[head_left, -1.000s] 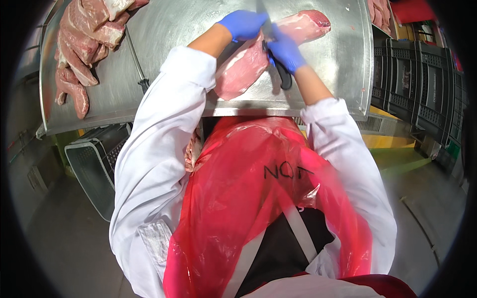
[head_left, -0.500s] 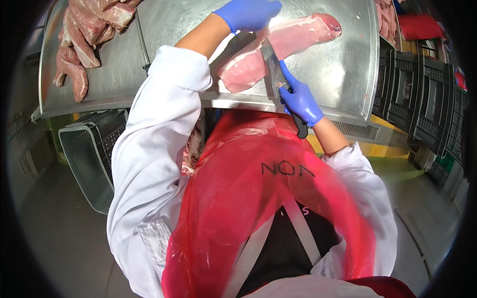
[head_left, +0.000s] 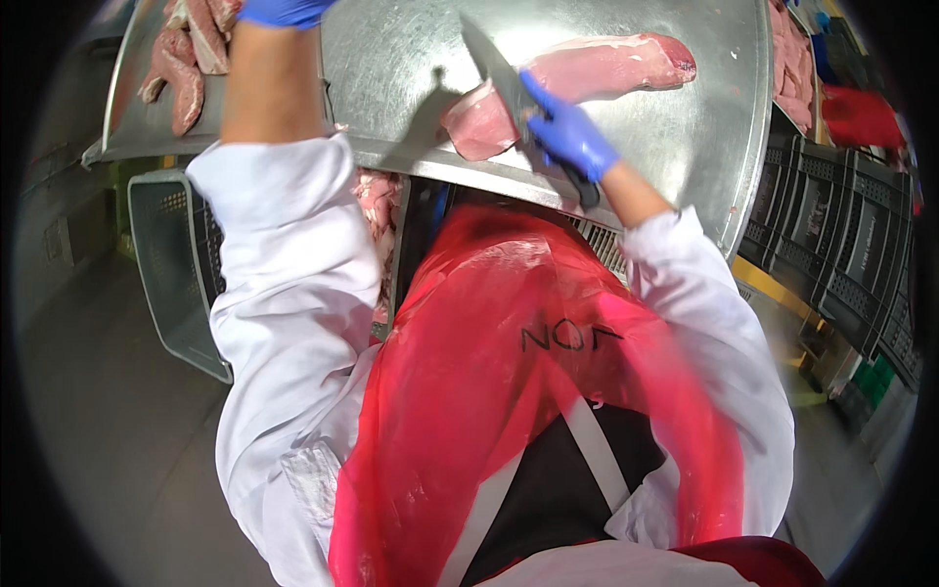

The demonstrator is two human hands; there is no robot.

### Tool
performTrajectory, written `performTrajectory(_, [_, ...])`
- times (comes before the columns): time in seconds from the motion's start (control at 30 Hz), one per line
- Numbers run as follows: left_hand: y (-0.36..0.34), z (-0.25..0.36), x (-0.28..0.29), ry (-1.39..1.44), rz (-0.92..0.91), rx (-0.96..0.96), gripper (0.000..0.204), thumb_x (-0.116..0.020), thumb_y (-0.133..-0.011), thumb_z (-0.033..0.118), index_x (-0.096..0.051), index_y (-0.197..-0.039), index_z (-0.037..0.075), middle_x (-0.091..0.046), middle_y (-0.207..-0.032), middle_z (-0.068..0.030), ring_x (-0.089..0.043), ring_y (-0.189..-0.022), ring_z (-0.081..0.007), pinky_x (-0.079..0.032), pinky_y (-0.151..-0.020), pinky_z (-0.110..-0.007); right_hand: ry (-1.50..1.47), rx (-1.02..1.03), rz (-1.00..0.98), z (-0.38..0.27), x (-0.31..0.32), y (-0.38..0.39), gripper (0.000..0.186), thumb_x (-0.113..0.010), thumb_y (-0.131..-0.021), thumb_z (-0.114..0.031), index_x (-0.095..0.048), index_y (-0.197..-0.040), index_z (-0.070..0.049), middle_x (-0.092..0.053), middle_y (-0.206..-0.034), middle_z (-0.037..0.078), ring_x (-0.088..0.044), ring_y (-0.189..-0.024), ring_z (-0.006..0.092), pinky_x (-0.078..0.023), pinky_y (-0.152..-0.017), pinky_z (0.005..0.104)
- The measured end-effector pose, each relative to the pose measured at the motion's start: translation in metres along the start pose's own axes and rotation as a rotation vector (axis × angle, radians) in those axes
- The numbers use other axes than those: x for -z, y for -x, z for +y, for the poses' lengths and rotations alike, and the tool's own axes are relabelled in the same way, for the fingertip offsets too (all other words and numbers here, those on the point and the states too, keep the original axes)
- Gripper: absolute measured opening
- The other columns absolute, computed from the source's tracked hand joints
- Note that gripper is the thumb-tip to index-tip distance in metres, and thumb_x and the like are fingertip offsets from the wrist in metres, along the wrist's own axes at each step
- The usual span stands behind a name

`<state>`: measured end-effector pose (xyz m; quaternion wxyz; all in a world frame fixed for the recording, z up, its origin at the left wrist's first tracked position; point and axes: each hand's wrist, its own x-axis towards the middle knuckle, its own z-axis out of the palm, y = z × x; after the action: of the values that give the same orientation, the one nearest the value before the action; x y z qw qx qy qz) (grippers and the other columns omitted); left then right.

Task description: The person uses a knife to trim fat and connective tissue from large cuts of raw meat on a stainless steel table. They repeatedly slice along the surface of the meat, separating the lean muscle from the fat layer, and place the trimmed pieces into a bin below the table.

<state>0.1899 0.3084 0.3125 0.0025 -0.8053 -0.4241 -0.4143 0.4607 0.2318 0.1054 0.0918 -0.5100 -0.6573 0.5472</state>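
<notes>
Blue-gloved right hand (head_left: 572, 137), 1 o'clock: gripping black-handled steel knife (head_left: 499, 73) | Long pale-pink meat slab (head_left: 597, 73), 1 o'clock: beneath knife | Blue-gloved left hand (head_left: 286, 10), 11 o'clock: cropped, grip indeterminable

The table (head_left: 386, 49) was made of grey metal, and its surface shone in several places, while a dark shadow fell close to its front edge. On it, right of the middle, lay a long piece of pale pink meat (head_left: 611, 70), placed at a slant, with its darker red end farther to the right. One part was covered, so any cut through it could not be told. At the left side, some meat pieces (head_left: 199, 39) lay together, touching.
</notes>
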Motion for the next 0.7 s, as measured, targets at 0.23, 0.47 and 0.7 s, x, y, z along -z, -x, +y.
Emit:
performTrajectory(0.23, [0.156,0.023,0.105,-0.054,-0.207,0.561,0.011,-0.052,-0.097,0.002,-0.057,-0.106,-0.002,-0.057,-0.082,-0.0123,-0.056,-0.074,-0.022,-0.048,-0.072,-0.03,-0.246,-0.013,0.413,0.058,0.089,-0.019,0.068,-0.062,-0.097,-0.015,-0.034,-0.159,-0.018,-0.066,-0.074,0.008,-0.06,-0.056,0.0134,-0.053,-0.052,0.0303])
performTrajectory(0.47, [0.298,-0.011,0.0,-0.281,-0.54,0.456,0.044,-0.07,-0.087,0.031,-0.062,-0.119,0.002,-0.064,-0.115,-0.0222,-0.062,-0.111,-0.0407,-0.05,-0.098,-0.048,-0.269,-0.093,0.709,0.172,0.198,-0.067,0.036,-0.065,-0.095,-0.022,-0.056,-0.123,-0.002,-0.069,-0.082,0.013,-0.067,-0.066,0.0207,-0.054,-0.059,0.0346])
performTrajectory(0.7, [0.132,-0.048,-0.307,0.375,-0.397,0.633,0.059,-0.07,-0.086,0.041,-0.062,-0.123,-0.004,-0.063,-0.121,-0.025,-0.061,-0.112,-0.0418,-0.05,-0.098,-0.045,0.111,-0.232,0.945,0.161,0.171,-0.048,0.045,-0.059,-0.096,-0.033,-0.049,-0.13,-0.005,-0.07,-0.103,0.032,-0.068,-0.099,0.0489,-0.053,-0.084,0.0527])
